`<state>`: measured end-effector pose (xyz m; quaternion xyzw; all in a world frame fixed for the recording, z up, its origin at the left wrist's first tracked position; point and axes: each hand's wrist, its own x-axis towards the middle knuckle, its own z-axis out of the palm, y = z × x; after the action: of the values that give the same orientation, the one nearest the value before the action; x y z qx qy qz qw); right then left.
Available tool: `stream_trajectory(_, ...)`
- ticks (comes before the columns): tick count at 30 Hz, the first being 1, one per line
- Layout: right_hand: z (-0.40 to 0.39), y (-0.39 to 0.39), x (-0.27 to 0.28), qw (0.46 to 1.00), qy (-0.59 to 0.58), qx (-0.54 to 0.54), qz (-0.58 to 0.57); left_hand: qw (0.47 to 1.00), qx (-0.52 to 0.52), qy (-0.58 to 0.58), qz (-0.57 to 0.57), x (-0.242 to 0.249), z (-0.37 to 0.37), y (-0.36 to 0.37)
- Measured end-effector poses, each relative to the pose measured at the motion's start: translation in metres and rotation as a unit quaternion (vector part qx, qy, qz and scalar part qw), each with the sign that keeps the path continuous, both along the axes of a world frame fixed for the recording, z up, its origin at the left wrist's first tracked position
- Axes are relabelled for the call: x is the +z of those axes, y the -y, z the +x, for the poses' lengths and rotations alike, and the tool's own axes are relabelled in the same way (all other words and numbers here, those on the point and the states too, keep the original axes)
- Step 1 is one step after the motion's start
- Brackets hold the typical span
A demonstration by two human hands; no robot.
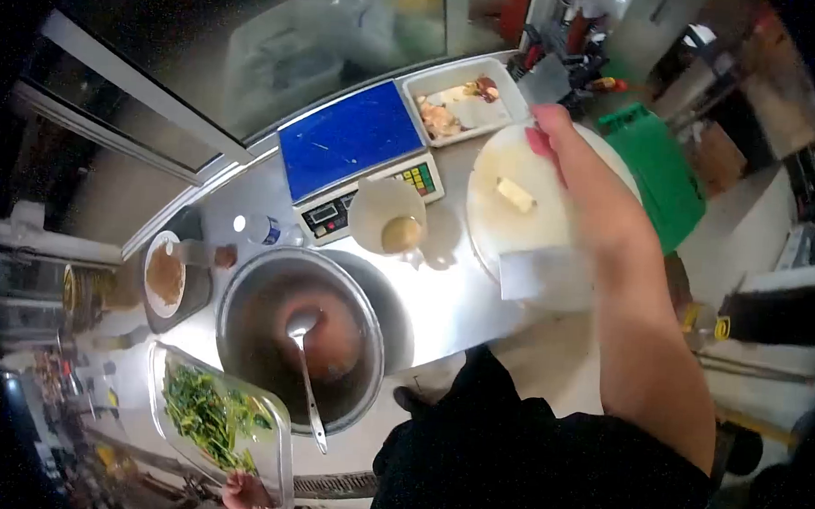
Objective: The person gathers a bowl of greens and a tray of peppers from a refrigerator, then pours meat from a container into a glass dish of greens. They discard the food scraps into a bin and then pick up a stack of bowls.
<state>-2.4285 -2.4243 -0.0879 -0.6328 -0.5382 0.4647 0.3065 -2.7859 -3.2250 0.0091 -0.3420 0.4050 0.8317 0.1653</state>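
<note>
while the left hand (249,497) grips the greens tray (280,432) beside the pot (240,292), the right hand (561,143) reaches, seemingly open, over the board (493,213).

A steel table (460,303) stands against a glass window (280,45); behind it the pale floor (751,208) is dimly lit.

Dim, fisheye-warped edges, dark corners, soft blur

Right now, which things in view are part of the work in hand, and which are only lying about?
In hand:
- left hand holding the metal tray of green vegetables
- right hand over the round white cutting board
- large steel pot with ladle

Lying about:
- blue-topped scale
- white rectangular tray
- green crate
</note>
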Motion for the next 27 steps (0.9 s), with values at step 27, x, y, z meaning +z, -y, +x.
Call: stream_trajectory(27,0.004,-0.059,0.064,0.973,0.108,0.067,0.190,0.993,0.034,-0.007,-0.115,-0.024,0.094,0.086)
